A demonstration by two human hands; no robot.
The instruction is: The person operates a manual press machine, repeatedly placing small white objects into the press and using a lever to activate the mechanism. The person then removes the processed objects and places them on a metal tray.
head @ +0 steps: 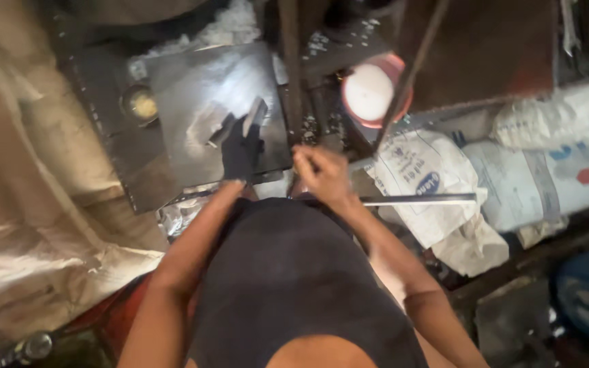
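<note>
My left hand (241,155) wears a dark glove and rests on a grey metal plate (192,82). It grips a small flat metal piece (258,112) that sticks up past the fingertips. A second small metal piece (220,130) lies just left of the glove. My right hand (322,174) is bare, with its fingers curled at the foot of an upright dark bar (290,68). Blur hides whether it grips anything. A thin metal rod (420,199) lies level just right of that wrist.
A red bowl with white contents (371,92) sits behind the right hand, and a slanted rod (410,75) crosses it. A small round tin of yellow stuff (141,103) is left of the plate. White printed sacks (431,174) lie right, beige cloth (28,170) left.
</note>
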